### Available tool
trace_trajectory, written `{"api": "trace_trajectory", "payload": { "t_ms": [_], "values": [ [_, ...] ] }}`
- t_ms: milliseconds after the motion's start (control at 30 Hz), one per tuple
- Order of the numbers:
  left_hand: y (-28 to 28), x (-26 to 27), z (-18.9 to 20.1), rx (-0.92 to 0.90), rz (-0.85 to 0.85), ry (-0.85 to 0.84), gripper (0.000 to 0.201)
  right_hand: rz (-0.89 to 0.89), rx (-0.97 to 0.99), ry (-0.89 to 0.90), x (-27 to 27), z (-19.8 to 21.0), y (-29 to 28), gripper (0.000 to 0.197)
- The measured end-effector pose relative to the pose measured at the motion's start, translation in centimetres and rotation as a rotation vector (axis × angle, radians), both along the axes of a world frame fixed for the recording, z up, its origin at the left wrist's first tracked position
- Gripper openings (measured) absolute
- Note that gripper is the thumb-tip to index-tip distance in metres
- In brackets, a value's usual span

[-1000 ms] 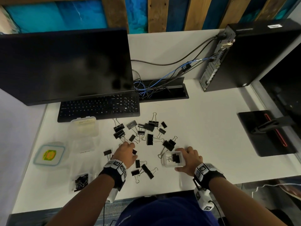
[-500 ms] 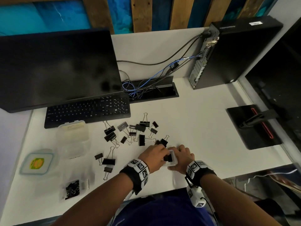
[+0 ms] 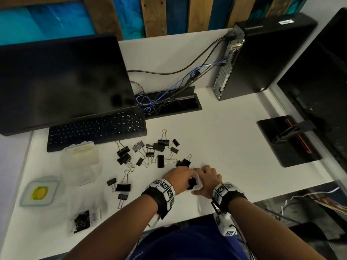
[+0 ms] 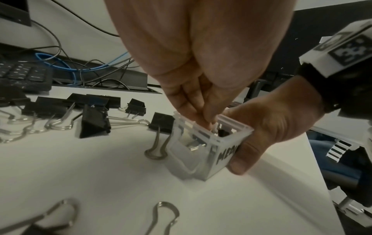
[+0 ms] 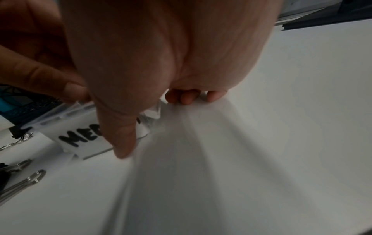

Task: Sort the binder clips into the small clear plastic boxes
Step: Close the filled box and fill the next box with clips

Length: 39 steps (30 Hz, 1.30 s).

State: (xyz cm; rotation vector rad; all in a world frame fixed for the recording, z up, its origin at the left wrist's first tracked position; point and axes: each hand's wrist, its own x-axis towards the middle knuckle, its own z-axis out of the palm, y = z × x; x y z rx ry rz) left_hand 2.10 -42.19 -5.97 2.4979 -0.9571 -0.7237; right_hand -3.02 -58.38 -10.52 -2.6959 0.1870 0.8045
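My right hand [image 3: 208,179] grips a small clear plastic box [image 4: 211,151] marked "MED" near the desk's front edge, thumb on the labelled side [image 5: 80,138]. My left hand [image 3: 180,177] reaches over it, its bunched fingertips [image 4: 207,125] down in the box's open top, pinching a black binder clip [image 4: 221,132]. More clip metal shows through the box wall. Several loose black binder clips [image 3: 159,154] lie scattered just beyond the hands, and a few more [image 3: 123,187] to the left.
A larger clear lidded box [image 3: 80,158], a blue-rimmed container [image 3: 38,193] and a small box of tiny clips [image 3: 81,221] sit at the left. Keyboard [image 3: 97,128] and monitor [image 3: 62,81] stand behind, a PC tower [image 3: 262,53] and a monitor base [image 3: 287,139] to the right.
My left hand left the clip pile and came right to the box, putting its fingers into the opening. The right hand kept hold of the box.
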Motion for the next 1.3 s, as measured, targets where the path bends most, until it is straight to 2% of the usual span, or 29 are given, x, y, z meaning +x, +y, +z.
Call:
{"api": "trace_trajectory", "payload": {
  "t_ms": [67, 133, 233, 500, 667, 967, 1100, 1200, 1300],
  "values": [
    [0.7, 0.2, -0.3, 0.020, 0.002, -0.116, 0.026, 0.001, 0.001, -0.002, 0.0, 0.0, 0.0, 0.078],
    [1.4, 0.1, -0.7, 0.118, -0.032, -0.233, 0.021, 0.006, 0.002, -0.010, 0.0, -0.1, 0.0, 0.078],
    [1.6, -0.4, -1.5, 0.216, -0.065, -0.300, 0.027, 0.012, -0.007, -0.012, 0.0, -0.1, 0.0, 0.079],
    [0.1, -1.2, -1.8, 0.217, -0.034, -0.286, 0.035, 0.007, -0.013, -0.005, 0.0, -0.2, 0.1, 0.079],
    [0.0, -1.0, -1.9, 0.191, -0.045, -0.272, 0.024, 0.005, -0.003, -0.017, -0.1, -0.4, 0.0, 0.079],
    [-0.6, -1.5, -2.2, 0.156, -0.046, -0.282, 0.024, 0.011, -0.005, -0.014, 0.0, -0.4, -0.1, 0.081],
    [-0.5, -1.5, -2.0, 0.178, -0.037, -0.306, 0.015, 0.015, -0.001, -0.017, 0.0, -0.5, -0.2, 0.081],
    [-0.2, -1.1, -2.1, 0.197, -0.008, -0.332, 0.016, 0.012, 0.001, -0.025, -0.1, -0.5, -0.2, 0.081],
    [0.0, -1.2, -2.0, 0.158, -0.071, -0.359, 0.022, 0.014, 0.002, -0.027, 0.0, -0.6, -0.2, 0.080]
  ]
}}
